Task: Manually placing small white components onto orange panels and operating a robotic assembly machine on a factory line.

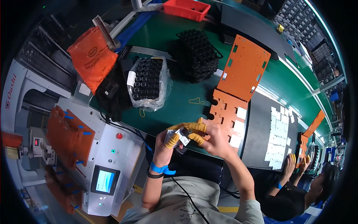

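Observation:
Over the near edge of the green bench, my left hand (pixel 161 149) grips a small white circuit board (pixel 182 140), fingers curled round it. Yellow finger cots cover fingertips of both hands. A small black part (pixel 185 131) sits on the board, and my right hand (pixel 216 140) pinches at it from the right. Whether that part is fixed to the board cannot be made out. Just right of my hands lies an orange fixture plate (pixel 222 108) with several white boards in it. Beyond my left hand stands a plastic-wrapped tray of round black parts (pixel 148 80).
Black trays (pixel 197 54) are stacked at the back; an orange panel (pixel 244 69) adjoins the fixture. White boards (pixel 276 132) cover part of a black mat (pixel 255 130). A machine with a screen (pixel 105 180) stands left. A co-worker's hands (pixel 289 168) are at right.

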`<act>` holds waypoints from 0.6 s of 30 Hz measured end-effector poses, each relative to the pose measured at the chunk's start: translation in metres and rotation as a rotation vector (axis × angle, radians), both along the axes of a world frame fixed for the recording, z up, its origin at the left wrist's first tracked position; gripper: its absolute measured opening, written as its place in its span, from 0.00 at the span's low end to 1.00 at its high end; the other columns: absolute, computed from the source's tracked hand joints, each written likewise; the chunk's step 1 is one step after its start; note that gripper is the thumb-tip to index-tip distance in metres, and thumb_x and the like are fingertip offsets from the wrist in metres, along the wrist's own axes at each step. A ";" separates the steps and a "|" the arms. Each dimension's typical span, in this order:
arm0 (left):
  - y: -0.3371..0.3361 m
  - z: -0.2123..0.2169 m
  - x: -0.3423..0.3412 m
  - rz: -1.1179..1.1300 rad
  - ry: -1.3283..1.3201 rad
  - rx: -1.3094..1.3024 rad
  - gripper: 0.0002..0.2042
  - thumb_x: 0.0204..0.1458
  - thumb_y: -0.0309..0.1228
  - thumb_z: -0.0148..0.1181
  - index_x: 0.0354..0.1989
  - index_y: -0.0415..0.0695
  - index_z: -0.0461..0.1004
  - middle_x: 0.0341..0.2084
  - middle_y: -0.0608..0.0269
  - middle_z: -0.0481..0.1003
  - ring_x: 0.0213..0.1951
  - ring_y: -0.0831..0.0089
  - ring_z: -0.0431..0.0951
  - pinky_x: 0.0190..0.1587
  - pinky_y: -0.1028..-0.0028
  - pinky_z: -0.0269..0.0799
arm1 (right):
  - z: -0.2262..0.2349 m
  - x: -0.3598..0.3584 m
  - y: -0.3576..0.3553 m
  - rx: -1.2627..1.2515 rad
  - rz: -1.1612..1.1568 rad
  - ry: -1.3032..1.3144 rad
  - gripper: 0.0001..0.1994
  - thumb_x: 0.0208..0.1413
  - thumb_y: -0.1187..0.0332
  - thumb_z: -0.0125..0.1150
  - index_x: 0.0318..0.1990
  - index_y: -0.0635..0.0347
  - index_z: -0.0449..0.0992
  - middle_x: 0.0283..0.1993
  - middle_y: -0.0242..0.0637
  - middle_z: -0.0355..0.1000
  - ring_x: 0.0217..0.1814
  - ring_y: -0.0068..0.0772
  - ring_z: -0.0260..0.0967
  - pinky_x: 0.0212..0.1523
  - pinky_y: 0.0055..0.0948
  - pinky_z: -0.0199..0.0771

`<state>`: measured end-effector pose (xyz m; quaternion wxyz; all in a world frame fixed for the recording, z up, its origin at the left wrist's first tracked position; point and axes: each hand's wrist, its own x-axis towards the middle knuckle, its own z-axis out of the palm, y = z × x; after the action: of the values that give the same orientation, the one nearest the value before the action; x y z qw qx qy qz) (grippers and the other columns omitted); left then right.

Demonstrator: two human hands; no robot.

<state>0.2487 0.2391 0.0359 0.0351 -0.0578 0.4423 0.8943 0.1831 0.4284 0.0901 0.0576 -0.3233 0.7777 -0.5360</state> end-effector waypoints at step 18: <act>0.021 0.017 0.002 0.290 0.387 -0.781 0.30 0.40 0.28 0.79 0.55 0.38 0.77 0.49 0.59 0.81 0.35 0.80 0.77 0.40 0.79 0.75 | 0.029 0.006 0.023 0.327 -0.039 -0.055 0.16 0.50 0.71 0.69 0.46 0.67 0.80 0.34 0.42 0.70 0.35 0.45 0.72 0.36 0.37 0.71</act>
<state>0.2510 0.2602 0.0533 -0.1981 0.0400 0.7321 0.6505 0.1895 0.4510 0.1189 0.1202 -0.2795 0.8589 -0.4120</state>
